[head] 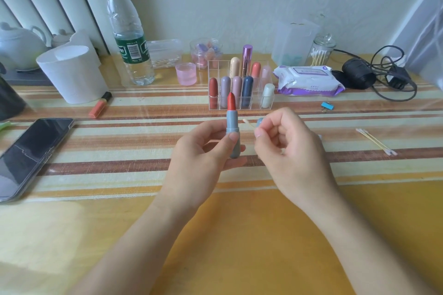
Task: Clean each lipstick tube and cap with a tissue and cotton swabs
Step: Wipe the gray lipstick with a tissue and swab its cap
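My left hand holds a grey-blue lipstick tube upright, its red stick wound out and its cap off. My right hand pinches a cotton swab whose tip points left toward the tube, a short gap away. A blue cap peeks out behind my right fingers; whether they grip it I cannot tell. Behind stands a clear organiser with several capped lipsticks. Spare cotton swabs lie on the cloth at right. A pack of wet wipes lies at the back right.
A phone lies at left, an orange lipstick beside a white paper roll. A water bottle, pink cup, swab jar, blue clip and black cables line the back.
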